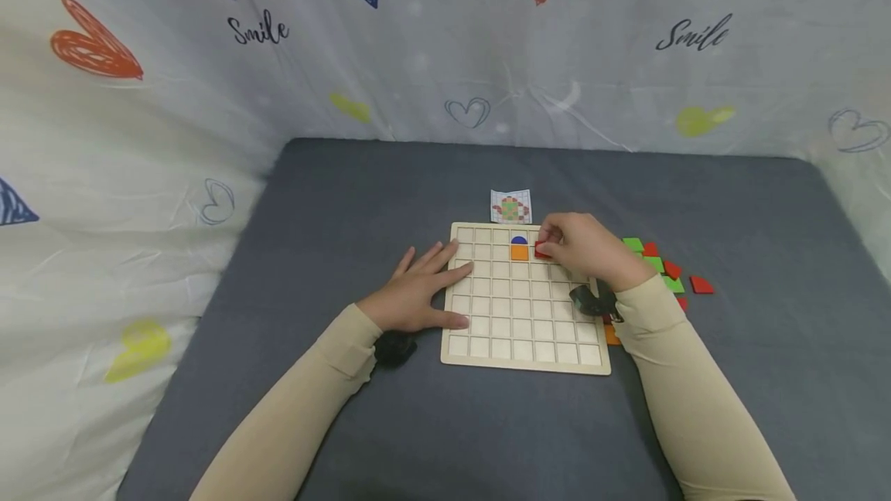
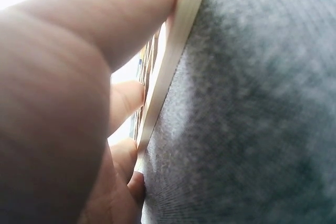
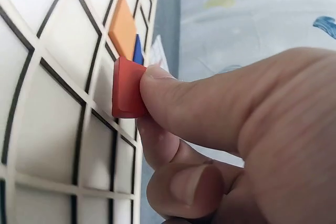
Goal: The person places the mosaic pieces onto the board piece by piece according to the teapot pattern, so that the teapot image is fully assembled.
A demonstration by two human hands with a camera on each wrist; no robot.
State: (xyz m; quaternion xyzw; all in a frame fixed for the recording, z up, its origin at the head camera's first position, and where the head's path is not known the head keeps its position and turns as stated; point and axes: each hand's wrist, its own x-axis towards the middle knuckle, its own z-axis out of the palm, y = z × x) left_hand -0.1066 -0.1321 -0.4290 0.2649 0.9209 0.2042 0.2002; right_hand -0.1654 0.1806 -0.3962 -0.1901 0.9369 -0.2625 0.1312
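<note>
A pale wooden grid board (image 1: 480,350) lies on the grey table. In it sit an orange square tile (image 1: 519,253) and, just above that, a blue half-round tile (image 1: 518,240). My right hand (image 1: 588,246) pinches a red tile (image 3: 128,88) between thumb and finger over the upper part of the grid, one column right of the orange square. The left hand (image 1: 418,296) rests on the board's left edge with fingers spread, thumb lower down; in the left wrist view its fingers touch the wooden rim (image 2: 168,72).
Loose green tiles (image 1: 653,263) and red tiles (image 1: 701,284) are scattered right of the board, partly behind the right wrist. An orange tile (image 1: 612,335) lies by the lower right edge. A small printed pattern card (image 1: 510,207) stands beyond the board's top edge, before a patterned curtain (image 1: 418,45).
</note>
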